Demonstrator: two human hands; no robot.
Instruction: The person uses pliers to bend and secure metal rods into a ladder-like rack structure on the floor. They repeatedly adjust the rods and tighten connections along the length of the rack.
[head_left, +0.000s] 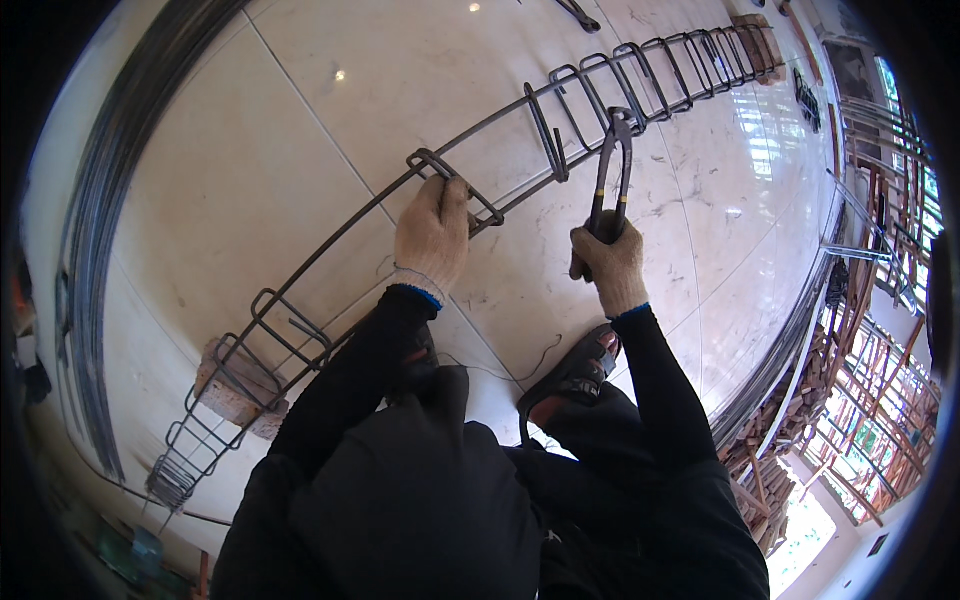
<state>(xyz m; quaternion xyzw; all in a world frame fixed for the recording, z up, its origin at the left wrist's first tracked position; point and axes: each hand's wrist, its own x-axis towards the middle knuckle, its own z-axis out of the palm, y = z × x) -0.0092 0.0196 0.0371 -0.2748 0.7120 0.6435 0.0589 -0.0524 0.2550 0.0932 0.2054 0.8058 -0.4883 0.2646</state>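
A long cage of steel reinforcing bars runs diagonally across the tiled floor, with square wire stirrups spaced along it. My left hand, in a beige knit glove, closes its fingers on one stirrup near the middle of the cage. Another tilted stirrup stands a little farther right. In my gloved right hand are the dark handles of a pair of pincers. The jaws of the pincers point away from me and lie at the near bar, beside the closely spaced stirrups. Any tie wire there is too small to make out.
Bricks prop the cage at its near left end and far right end. Bundled long bars lie along the left. Another tool rests at the top. Stacked wood stands at the right. My sandalled foot is close by.
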